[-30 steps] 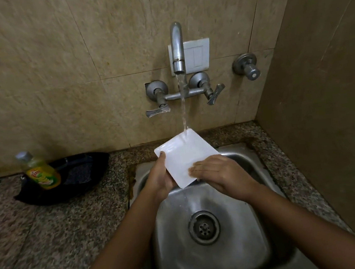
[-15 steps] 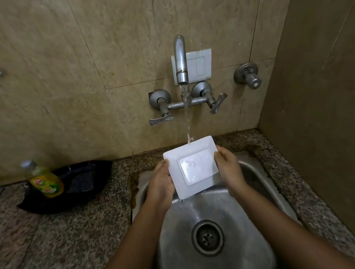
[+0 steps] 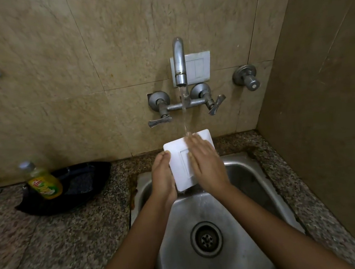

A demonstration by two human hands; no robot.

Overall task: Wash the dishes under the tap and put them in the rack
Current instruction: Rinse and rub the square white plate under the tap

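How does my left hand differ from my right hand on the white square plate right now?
The left hand grips the white square plate by its left edge; the right hand lies flat across its face. The left hand is beside the water stream; the right hand's fingers reach into it. Both touch the plate above the sink.

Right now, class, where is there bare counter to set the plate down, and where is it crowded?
Free: counter left of the sink, in front of the black tray; a narrow strip between sink and right wall. Crowded: around the tray and bottle, and under the tap, where the plate is held.
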